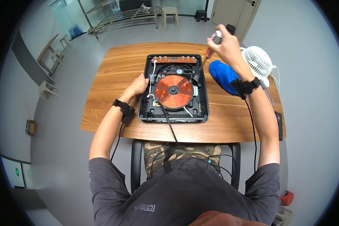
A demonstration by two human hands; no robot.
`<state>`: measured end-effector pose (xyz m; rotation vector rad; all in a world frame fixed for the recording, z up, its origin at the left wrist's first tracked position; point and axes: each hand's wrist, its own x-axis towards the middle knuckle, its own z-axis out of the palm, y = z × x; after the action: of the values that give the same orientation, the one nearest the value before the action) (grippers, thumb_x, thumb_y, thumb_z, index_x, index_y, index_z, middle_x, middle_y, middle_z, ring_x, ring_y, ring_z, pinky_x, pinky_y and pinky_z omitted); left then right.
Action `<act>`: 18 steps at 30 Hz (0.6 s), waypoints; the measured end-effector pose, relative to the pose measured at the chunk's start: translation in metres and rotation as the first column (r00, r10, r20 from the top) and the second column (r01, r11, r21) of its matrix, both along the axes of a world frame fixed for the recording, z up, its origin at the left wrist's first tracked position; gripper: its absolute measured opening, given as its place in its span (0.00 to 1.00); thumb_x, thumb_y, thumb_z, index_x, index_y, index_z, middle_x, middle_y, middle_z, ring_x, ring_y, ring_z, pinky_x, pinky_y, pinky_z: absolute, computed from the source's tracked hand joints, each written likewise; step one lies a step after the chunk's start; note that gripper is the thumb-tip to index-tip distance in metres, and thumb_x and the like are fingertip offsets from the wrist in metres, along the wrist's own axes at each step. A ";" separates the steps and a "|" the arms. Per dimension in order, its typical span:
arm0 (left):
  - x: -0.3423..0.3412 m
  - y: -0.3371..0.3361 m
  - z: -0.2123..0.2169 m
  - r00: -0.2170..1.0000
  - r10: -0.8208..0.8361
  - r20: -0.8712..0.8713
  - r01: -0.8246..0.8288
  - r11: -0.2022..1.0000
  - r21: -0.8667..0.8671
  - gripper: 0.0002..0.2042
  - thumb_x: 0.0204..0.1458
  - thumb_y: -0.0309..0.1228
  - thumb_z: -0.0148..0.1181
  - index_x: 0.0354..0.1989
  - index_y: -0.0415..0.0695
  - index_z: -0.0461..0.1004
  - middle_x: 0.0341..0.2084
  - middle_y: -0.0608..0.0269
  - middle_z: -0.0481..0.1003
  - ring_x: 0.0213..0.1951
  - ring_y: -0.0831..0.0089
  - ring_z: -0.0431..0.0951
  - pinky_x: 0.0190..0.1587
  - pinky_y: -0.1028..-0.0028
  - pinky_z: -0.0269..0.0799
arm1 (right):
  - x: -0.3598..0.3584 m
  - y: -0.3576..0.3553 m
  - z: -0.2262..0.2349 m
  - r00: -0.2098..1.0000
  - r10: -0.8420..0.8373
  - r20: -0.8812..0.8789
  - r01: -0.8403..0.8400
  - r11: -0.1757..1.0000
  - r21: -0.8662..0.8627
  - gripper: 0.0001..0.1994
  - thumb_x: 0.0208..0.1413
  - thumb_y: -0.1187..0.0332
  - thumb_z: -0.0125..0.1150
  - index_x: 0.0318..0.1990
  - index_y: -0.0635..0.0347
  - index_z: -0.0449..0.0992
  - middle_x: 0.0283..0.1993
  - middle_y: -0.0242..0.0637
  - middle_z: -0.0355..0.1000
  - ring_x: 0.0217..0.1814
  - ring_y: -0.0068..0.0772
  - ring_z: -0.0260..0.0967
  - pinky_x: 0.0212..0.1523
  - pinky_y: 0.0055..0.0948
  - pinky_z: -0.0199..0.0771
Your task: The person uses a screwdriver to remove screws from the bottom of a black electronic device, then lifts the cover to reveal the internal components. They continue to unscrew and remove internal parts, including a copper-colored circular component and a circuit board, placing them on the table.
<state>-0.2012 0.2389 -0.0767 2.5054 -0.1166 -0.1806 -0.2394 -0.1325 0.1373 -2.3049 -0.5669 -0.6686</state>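
Note:
An opened induction cooker (pixel 204 109) lies on the table with its inside facing up. Its round copper coil (pixel 165 92) sits in the middle, and a strip circuit board (pixel 188 59) runs along the far edge. My left hand (pixel 140 85) grips the housing's left side, fingertips hooked over the rim. Raised above the far right corner, my right hand (pixel 228 46) is closed around a screwdriver (pixel 209 52). Its handle is red, white and black, and the shaft slants down and left toward that corner. I cannot tell whether the tip touches anything.
Right of the cooker lies a blue cloth-like bundle (pixel 221 76), with a small white fan (pixel 257 60) beyond it. A flat black object (pixel 278 125) rests at the table's right edge. The cooker's black cord (pixel 170 126) hangs over the near edge of the wooden table (pixel 118 75).

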 end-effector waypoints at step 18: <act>-0.010 -0.081 0.112 0.893 -0.373 0.252 0.297 0.909 0.293 0.18 0.53 0.37 0.64 0.46 0.36 0.79 0.40 0.43 0.81 0.46 0.51 0.81 0.50 0.60 0.76 | -0.005 0.038 -0.044 0.992 0.078 0.095 -0.066 0.991 -0.119 0.17 0.55 0.63 0.65 0.41 0.63 0.63 0.31 0.53 0.73 0.36 0.63 0.72 0.35 0.50 0.73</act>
<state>-0.2108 0.1580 0.0355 2.7289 -0.7023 0.0569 -0.2445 -0.0941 0.0935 -2.3551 -0.7492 -0.7358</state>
